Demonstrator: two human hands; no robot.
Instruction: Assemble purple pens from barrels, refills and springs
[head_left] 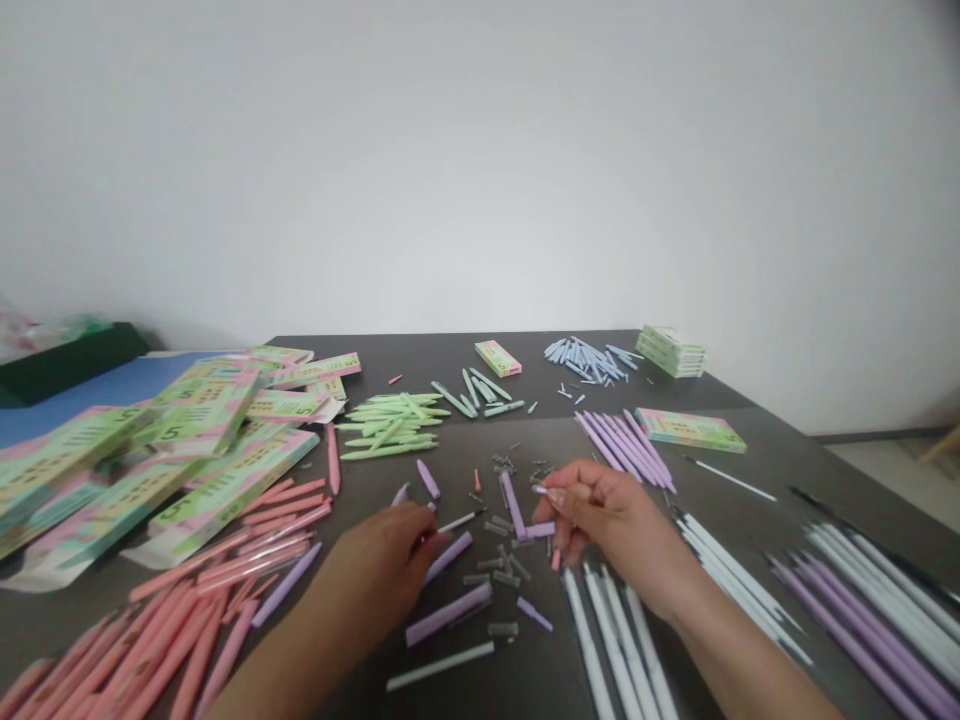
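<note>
My left hand point(397, 555) is low over the dark table, fingers curled at a thin white refill point(459, 521) that sticks out to the right. Purple pen parts point(448, 612) lie beside it. My right hand point(600, 510) pinches a small light piece point(541, 490) between thumb and finger, above a purple barrel point(513, 505) and another purple piece point(538, 531). Small clear parts point(504, 562) are scattered between the hands. A white refill point(441, 667) lies near the front.
Pink pens point(172, 640) and patterned boxes point(202, 410) cover the left. Green pens point(394, 425), blue parts point(589, 360) and stacked boxes point(670, 352) stand farther back. Purple barrels point(626, 448) and white refills point(739, 580) lie on the right.
</note>
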